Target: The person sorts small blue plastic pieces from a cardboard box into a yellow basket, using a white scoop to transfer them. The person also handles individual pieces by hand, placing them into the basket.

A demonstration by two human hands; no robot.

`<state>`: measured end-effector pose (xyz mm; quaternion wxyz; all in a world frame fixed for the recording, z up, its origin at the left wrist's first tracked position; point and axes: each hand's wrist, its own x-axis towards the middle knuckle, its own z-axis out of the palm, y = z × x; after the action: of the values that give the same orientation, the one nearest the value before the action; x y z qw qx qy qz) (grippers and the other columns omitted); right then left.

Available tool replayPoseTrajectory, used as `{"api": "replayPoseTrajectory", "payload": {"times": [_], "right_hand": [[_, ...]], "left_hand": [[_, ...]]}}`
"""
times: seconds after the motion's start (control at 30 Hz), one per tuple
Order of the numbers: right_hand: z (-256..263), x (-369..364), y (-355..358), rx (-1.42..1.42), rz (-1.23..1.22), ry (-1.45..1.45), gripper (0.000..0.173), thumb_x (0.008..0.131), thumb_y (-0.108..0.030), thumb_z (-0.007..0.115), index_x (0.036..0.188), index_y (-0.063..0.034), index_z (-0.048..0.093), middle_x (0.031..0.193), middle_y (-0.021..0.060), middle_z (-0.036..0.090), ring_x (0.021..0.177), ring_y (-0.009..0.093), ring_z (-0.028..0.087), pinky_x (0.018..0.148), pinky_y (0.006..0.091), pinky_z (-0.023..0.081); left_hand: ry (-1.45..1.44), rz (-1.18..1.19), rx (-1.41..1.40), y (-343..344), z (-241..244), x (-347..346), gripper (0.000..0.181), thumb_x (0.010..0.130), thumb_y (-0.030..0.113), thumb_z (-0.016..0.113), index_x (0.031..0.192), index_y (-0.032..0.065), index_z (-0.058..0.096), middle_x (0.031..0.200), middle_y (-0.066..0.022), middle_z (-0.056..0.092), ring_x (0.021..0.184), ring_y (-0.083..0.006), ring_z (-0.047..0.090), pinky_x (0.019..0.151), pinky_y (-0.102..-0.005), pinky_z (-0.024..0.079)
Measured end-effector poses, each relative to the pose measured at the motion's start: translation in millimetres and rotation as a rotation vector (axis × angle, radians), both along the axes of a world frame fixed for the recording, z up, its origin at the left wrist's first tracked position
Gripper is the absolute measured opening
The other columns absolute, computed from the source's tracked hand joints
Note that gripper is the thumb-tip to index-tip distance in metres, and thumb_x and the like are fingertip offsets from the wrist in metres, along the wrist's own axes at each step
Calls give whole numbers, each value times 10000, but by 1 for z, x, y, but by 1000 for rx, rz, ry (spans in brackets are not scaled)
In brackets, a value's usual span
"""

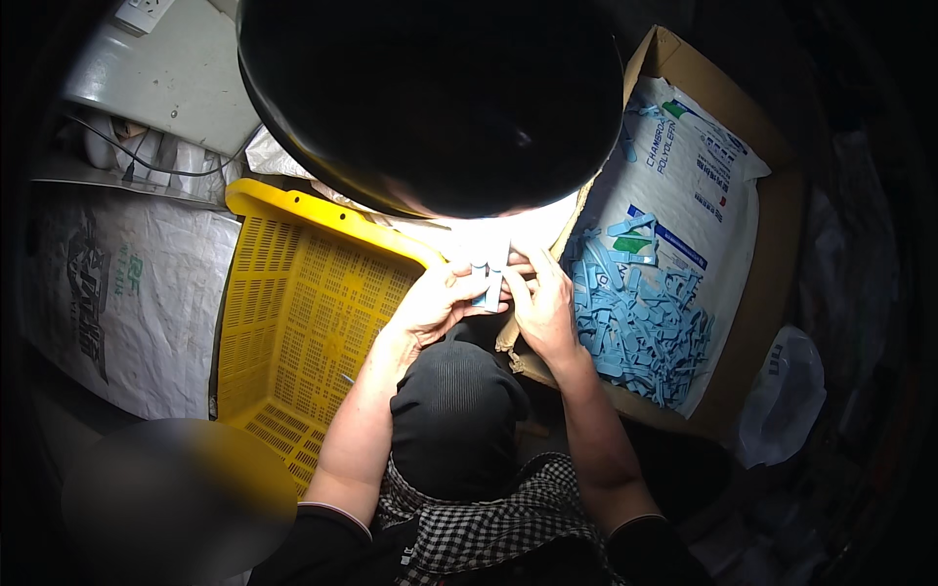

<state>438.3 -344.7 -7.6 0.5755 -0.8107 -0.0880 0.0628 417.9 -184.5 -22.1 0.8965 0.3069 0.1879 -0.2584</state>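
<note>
Under the bright light, my left hand [438,297] grips narrow light-blue plastic pieces [492,289], held side by side with their long sides upright in the picture. Glare washes out their upper ends, so their full shape is hard to make out. My right hand [546,304] meets the same pieces from the other side, its thumb and fingers bent at their right edge. Right beside that hand, a heap of similar blue plastic parts [637,329] lies on a white printed plastic sack [722,271] inside a cardboard box [773,220].
A large black lamp shade [432,110] hangs just beyond the hands. On the left stands a yellow perforated plastic basket [330,286], next to a white woven sack [146,293]. Black ribbed cloth [458,417] shows between the forearms. A clear plastic bag [783,399] lies at right.
</note>
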Motion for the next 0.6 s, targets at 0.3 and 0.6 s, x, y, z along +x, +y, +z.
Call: {"api": "replayPoseTrajectory", "payload": {"times": [0.3, 0.6], "right_hand": [[0, 0, 0, 2, -3, 24, 292, 842, 6, 550, 1130, 50, 540, 972, 182, 588, 831, 256, 652, 653, 316, 562], [-1, 0, 0, -9, 9, 6, 306, 841, 3, 546, 1143, 50, 537, 972, 183, 585, 835, 254, 649, 650, 316, 563]], "left_hand": [[-1, 20, -28, 0, -2, -1, 360, 873, -13, 556, 1211, -102, 472, 1059, -182, 615, 927, -231, 647, 816, -377, 574], [-40, 19, -23, 2, -5, -2, 346, 897, 68, 573, 1205, -71, 497, 1086, -168, 609, 954, -234, 641, 816, -368, 572]]}}
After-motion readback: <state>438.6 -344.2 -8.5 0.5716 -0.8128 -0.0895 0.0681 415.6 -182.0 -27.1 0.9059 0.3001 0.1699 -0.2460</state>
